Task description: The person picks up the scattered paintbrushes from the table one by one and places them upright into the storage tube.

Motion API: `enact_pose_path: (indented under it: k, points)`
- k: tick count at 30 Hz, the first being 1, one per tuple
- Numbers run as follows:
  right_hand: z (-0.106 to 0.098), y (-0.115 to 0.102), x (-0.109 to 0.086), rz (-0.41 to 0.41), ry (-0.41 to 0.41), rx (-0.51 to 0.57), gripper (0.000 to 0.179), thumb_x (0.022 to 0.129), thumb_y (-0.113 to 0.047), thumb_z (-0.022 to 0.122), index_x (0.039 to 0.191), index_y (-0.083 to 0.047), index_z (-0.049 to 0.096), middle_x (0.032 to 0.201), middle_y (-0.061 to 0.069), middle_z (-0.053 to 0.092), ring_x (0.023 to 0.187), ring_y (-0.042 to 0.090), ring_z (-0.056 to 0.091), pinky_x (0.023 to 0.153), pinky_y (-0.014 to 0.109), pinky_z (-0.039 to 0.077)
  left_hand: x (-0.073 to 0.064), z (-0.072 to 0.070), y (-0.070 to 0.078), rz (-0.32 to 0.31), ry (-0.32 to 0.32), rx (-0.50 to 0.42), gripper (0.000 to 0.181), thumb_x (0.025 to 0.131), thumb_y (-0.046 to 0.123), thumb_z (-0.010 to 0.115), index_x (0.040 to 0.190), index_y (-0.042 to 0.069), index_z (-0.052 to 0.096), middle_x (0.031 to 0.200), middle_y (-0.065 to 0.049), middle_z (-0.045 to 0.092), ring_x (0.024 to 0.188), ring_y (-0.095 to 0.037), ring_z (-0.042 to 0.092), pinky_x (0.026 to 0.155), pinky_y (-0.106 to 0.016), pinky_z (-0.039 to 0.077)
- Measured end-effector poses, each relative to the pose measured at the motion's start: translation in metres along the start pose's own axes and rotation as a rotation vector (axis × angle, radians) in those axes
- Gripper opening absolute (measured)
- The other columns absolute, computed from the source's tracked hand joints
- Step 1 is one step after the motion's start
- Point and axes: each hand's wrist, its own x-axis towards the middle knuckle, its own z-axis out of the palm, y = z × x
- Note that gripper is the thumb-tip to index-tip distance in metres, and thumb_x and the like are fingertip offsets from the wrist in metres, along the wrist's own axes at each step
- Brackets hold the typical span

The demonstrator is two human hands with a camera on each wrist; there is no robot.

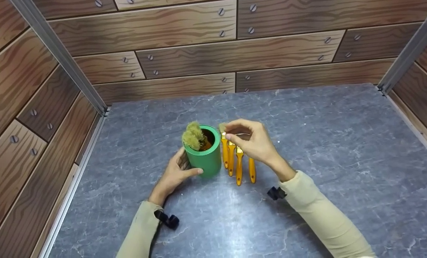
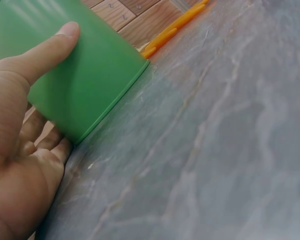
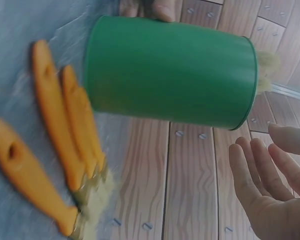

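Green, a cylindrical container stands upright on the marbled tabletop in the head view, fuzzy yellowish tufts at its rim, the left hand round it; the right hand hovers over four orange-handled paintbrushes lying just beside. Left wrist view: thumb against its wall, fingers curled behind. Right wrist view: fingers loosely extended, thumb apart.

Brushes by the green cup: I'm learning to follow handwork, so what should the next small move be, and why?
Probably lower the right hand to pinch one of the brushes: it looks empty in the right wrist view, they lie close by on the table, and the left hand holds the green cup.
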Motion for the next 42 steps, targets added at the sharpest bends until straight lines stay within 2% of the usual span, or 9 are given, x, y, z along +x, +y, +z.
enact_pose_path:
  k: [7,19,23,31,37,42]
  points:
    - [-0.010,0.017,-0.007,0.050,-0.030,-0.106,0.024,0.095,-0.001,0.079,0.119,0.002,0.076,0.115,0.018,0.078,0.105,0.032,0.077,0.091,0.035,0.067,0.000,0.001,0.001,0.013,-0.009,0.001,0.111,0.083,0.006,0.092,0.171,0.017,0.025,0.171,-0.004,0.040,0.160,-0.021,0.034,0.133,-0.036,0.028]
    - [-0.025,0.047,-0.018,0.175,-0.146,-0.335,0.031,0.092,-0.001,0.080,0.121,0.007,0.074,0.115,0.022,0.077,0.102,0.037,0.077,0.092,0.047,0.067,0.003,0.000,0.003,0.030,-0.013,-0.018,0.110,0.084,0.004,0.091,0.171,0.016,0.026,0.170,-0.004,0.041,0.160,-0.021,0.035,0.133,-0.035,0.028]
    - [-0.030,0.053,-0.023,0.196,-0.173,-0.391,0.029,0.089,-0.002,0.084,0.115,0.007,0.074,0.107,0.022,0.078,0.094,0.036,0.078,0.085,0.043,0.068,0.002,0.000,0.002,0.028,-0.016,-0.019,0.111,0.084,0.005,0.092,0.171,0.015,0.025,0.171,-0.005,0.039,0.161,-0.022,0.034,0.134,-0.036,0.028]
    - [-0.036,0.063,-0.029,0.247,-0.241,-0.483,0.019,0.082,-0.002,0.089,0.094,0.002,0.075,0.088,0.013,0.076,0.076,0.020,0.072,0.070,0.028,0.065,-0.001,0.000,0.002,0.018,-0.005,-0.014,0.112,0.082,0.005,0.092,0.171,0.014,0.024,0.172,-0.007,0.039,0.161,-0.023,0.034,0.133,-0.036,0.028]
    - [-0.037,0.065,-0.029,0.292,-0.272,-0.522,0.027,0.079,-0.009,0.095,0.091,-0.001,0.072,0.086,0.010,0.074,0.076,0.017,0.066,0.070,0.026,0.061,0.000,0.000,0.003,0.015,0.002,-0.015,0.112,0.082,0.004,0.092,0.171,0.015,0.025,0.171,-0.006,0.039,0.160,-0.022,0.034,0.133,-0.035,0.028]
    - [-0.037,0.065,-0.028,0.379,-0.278,-0.517,0.030,0.078,-0.009,0.095,0.094,-0.001,0.070,0.086,0.007,0.072,0.077,0.016,0.066,0.070,0.026,0.061,0.000,0.000,0.001,0.016,-0.010,-0.020,0.110,0.083,0.004,0.092,0.171,0.015,0.026,0.171,-0.005,0.039,0.160,-0.021,0.034,0.133,-0.035,0.029]
